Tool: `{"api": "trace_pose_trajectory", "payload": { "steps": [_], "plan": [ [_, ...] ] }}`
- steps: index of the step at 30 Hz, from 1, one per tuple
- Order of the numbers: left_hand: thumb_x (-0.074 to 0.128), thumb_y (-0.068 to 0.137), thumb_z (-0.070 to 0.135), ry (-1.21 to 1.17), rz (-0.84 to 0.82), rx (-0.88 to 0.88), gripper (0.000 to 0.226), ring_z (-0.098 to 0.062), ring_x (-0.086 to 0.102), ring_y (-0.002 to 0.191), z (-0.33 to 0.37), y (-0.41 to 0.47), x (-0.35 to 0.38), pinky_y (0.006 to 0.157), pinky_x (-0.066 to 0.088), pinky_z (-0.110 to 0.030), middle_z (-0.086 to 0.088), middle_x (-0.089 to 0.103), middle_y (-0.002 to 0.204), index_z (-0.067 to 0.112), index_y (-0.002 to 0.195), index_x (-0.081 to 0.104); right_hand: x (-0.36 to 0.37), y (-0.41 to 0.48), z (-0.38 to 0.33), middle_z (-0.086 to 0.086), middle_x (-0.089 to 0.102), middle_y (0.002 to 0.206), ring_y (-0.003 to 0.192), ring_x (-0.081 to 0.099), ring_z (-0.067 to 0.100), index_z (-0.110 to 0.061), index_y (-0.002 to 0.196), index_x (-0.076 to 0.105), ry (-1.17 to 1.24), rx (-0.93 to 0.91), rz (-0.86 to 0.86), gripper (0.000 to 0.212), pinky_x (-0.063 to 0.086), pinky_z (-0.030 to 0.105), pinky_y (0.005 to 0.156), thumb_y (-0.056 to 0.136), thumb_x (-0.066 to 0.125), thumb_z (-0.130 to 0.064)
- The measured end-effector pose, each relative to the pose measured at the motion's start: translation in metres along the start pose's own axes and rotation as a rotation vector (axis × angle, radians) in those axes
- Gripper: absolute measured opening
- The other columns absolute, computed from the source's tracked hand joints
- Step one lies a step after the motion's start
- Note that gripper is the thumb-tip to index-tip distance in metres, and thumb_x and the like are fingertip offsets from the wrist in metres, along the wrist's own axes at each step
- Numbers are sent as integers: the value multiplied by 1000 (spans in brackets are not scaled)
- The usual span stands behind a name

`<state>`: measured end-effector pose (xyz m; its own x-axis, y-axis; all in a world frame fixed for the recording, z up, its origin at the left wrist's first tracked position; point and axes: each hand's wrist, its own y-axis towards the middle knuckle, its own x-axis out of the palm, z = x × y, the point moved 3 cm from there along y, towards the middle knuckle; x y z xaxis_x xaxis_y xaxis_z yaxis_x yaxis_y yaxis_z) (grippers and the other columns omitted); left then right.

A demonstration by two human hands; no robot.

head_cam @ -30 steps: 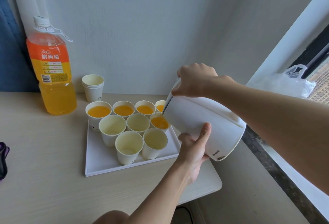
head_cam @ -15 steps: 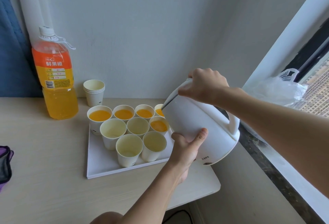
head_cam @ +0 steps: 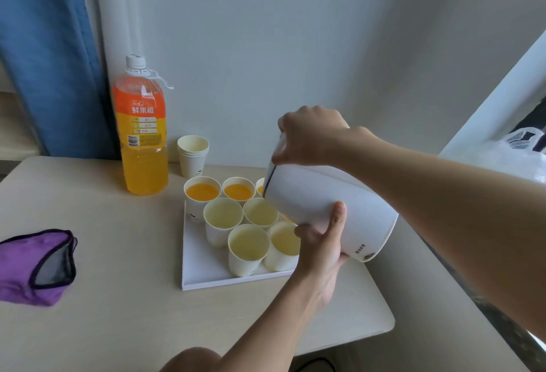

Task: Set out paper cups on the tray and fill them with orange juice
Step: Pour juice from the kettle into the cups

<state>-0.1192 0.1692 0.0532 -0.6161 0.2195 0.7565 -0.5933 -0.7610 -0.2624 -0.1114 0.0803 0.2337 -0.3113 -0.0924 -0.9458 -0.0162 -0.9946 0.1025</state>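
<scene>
Tipping the kettle [head_cam: 319, 194] over the cups on the tray [head_cam: 204, 277]

Your right hand [head_cam: 310, 135] grips the kettle's top and your left hand [head_cam: 322, 241] holds its lower wall, thumb up the side. The lip hangs by the empty middle cup [head_cam: 260, 212], with filled cups [head_cam: 202, 191] behind. The tray sits on the table [head_cam: 118, 283]. Centre the lip over one rim, tilt slowly with the left hand, and stop short of the brim.

White tray [head_cam: 206, 277], flat, w/ paper cups in rows, all upright. Back cups [head_cam: 202, 191] hold orange juice; 4 front cups [head_cam: 248, 243] empty. White jug [head_cam: 319, 206] tilted over tray's right side, spout low above cups. Bottle [head_cam: 141, 141] capped, upright, back-left of tray; spare stack [head_cam: 192, 154] beside it.
</scene>
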Motion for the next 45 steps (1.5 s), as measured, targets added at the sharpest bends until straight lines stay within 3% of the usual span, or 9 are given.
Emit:
{"api": "trace_pose_trajectory", "payload": {
  "steps": [5, 15, 23, 26, 30, 34, 41, 45],
  "plan": [
    [94, 28, 73, -53, -6, -4, 137, -26, 62, 126, 4, 0, 2, 88, 61, -50, -9, 60, 139, 15, 140, 41, 1, 6, -6, 3, 49, 72, 58, 42, 17, -15, 73, 47, -50, -22, -13, 30, 29, 25, 50, 80, 62, -40],
    [94, 27, 73, -78, -26, -3, 136, -26, 62, 127, 4, 3, 3, 96, 57, -55, -10, 58, 140, 17, 138, 39, 3, 12, -13, 2, 48, 71, 57, 40, 16, -16, 74, 46, -109, -64, -7, 34, 28, 25, 49, 82, 63, -44],
    [94, 39, 69, -103, -14, -7, 126, -28, 61, 127, 2, 6, 3, 98, 55, -57, -10, 58, 141, 18, 140, 41, 4, 14, -20, 1, 47, 69, 56, 39, 16, -16, 74, 46, -140, -97, 11, 35, 26, 24, 48, 83, 64, -44],
    [89, 65, 60, -103, -7, -19, 102, -29, 62, 127, 1, 7, 2, 99, 55, -57, -13, 58, 141, 15, 142, 41, 4, 15, -21, 1, 47, 69, 55, 38, 15, -17, 68, 41, -150, -106, 21, 39, 26, 24, 49, 82, 65, -44],
    [82, 82, 49, -118, -23, -21, 82, -30, 62, 126, 0, 8, 1, 100, 54, -59, -15, 59, 139, 13, 143, 40, 4, 15, -23, 1, 48, 68, 55, 40, 15, -16, 72, 46, -156, -119, 20, 36, 27, 24, 48, 82, 66, -45],
    [86, 76, 52, -121, -26, -8, 90, -32, 64, 124, -1, 10, 1, 98, 55, -59, -18, 62, 135, 11, 143, 41, 5, 15, -25, 1, 46, 67, 55, 38, 14, -18, 67, 40, -164, -129, 10, 39, 26, 24, 48, 82, 66, -44],
    [78, 86, 46, -126, -54, 17, 74, -34, 64, 125, -3, 13, 1, 97, 56, -59, -18, 65, 134, 12, 143, 46, 7, 17, -28, 0, 47, 68, 66, 49, 22, -16, 85, 54, -190, -160, 5, 34, 26, 24, 47, 83, 67, -47],
    [76, 89, 44, -125, -55, 20, 71, -36, 62, 127, -4, 12, 2, 96, 57, -57, -21, 64, 134, 9, 143, 49, 9, 18, -28, 0, 47, 68, 71, 51, 24, -16, 84, 53, -198, -168, 5, 35, 26, 24, 47, 83, 68, -48]
  ]
}}
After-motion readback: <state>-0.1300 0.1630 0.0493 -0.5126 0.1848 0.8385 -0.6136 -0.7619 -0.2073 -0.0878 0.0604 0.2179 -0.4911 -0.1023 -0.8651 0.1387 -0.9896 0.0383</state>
